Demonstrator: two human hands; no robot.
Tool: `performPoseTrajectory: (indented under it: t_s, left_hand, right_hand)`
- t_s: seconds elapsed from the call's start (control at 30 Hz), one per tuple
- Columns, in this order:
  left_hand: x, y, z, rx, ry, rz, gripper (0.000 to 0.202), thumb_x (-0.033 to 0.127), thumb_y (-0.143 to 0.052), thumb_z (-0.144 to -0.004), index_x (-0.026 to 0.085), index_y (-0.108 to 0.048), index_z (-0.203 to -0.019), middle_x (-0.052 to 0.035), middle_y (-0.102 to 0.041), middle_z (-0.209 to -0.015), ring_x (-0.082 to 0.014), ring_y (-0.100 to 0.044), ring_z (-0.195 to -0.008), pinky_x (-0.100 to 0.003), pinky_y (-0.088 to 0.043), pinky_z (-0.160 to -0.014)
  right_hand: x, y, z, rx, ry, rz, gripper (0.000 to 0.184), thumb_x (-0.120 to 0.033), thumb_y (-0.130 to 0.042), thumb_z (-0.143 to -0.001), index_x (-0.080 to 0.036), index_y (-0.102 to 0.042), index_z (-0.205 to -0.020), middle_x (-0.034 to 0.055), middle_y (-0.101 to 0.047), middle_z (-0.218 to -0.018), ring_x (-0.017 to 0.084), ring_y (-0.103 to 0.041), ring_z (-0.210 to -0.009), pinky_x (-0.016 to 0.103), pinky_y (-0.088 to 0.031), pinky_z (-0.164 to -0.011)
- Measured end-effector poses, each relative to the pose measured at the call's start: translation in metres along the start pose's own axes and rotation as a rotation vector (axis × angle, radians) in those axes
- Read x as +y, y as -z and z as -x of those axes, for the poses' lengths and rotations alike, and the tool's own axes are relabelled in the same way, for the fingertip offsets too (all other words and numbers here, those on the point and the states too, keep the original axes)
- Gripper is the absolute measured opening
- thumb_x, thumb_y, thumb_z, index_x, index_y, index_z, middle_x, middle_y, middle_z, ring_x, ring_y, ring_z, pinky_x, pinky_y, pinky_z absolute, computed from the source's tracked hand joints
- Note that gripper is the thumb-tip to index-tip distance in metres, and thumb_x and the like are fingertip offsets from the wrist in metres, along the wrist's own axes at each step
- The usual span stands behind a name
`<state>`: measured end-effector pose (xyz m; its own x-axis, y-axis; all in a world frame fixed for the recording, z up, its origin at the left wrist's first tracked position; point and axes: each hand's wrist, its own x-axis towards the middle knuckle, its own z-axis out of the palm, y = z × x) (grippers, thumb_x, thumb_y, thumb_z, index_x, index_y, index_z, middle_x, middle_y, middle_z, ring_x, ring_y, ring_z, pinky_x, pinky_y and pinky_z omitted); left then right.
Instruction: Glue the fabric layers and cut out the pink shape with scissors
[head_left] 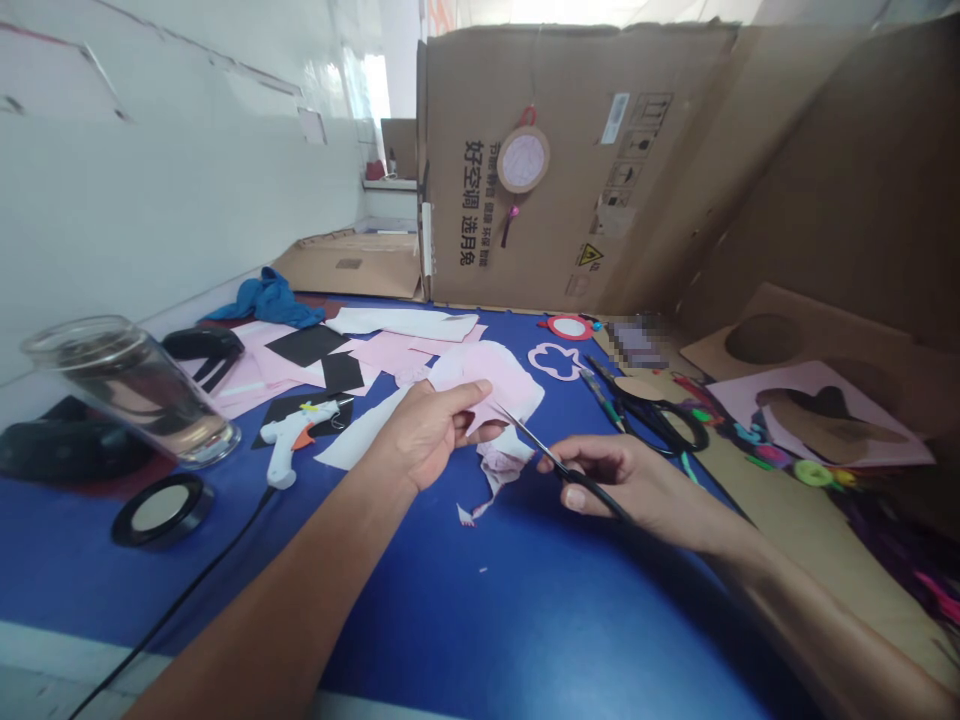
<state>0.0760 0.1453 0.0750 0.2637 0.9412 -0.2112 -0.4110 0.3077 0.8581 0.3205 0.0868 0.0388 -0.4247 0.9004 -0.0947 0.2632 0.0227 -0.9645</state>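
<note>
My left hand (431, 432) is closed on a pink foam sheet (495, 378), held just above the blue table (465, 610). My right hand (637, 482) grips small black-handled scissors (551, 462), whose blades point up-left into the sheet's lower edge. A cut pink strip (496, 472) hangs from the sheet toward the table, and a small pink scrap (466, 515) lies below it.
A glass jar (135, 390), a tape roll (161, 508) and a white glue gun (289, 440) with its black cord lie to the left. Pink, white and black sheets cover the table's back. Larger black scissors (660, 415) and coloured bits lie on cardboard at right. Cardboard walls stand behind.
</note>
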Motion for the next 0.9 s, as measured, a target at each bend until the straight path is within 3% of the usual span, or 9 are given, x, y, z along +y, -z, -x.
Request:
performPoseTrajectory:
  t_s: [0.9]
  left_hand:
    - [0.0017, -0.0007, 0.0002, 0.034, 0.024, -0.023, 0.013, 0.006, -0.078, -0.089, 0.008, -0.078, -0.102, -0.0116, -0.079, -0.091, -0.0174, -0.072, -0.071, -0.032, -0.068, -0.064]
  right_hand:
    - [0.0002, 0.0001, 0.0018, -0.028, -0.01, -0.025, 0.038, -0.052, -0.089, -0.086, -0.023, -0.08, -0.109, -0.0058, -0.043, -0.074, 0.012, -0.03, -0.066, 0.026, -0.024, -0.059]
